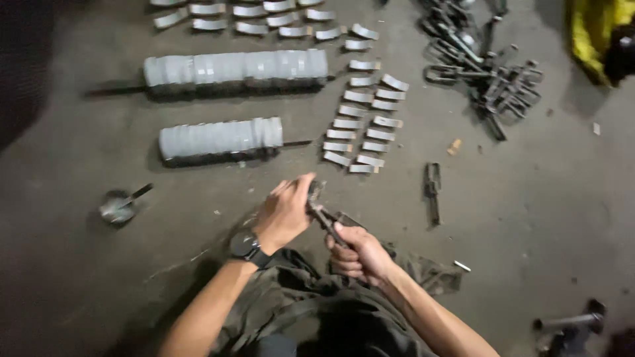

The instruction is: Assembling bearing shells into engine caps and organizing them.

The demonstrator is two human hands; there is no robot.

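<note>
The right hand (pixel 357 254) is gripping a tool (pixel 327 221) in a closed fist, just above the lap. The left hand (pixel 286 213), wearing a watch (pixel 245 246), is curling its fingers around the tool's tip. Metal clips (pixel 362 125) and two rolls (pixel 221 139) are lying on the floor (pixel 529 198) beyond

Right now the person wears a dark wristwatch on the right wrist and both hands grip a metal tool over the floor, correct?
Not quite: in the head view the dark wristwatch sits on the left wrist, not the right. The rest stands: the left hand and right hand both grip a metal tool over the floor.
</note>
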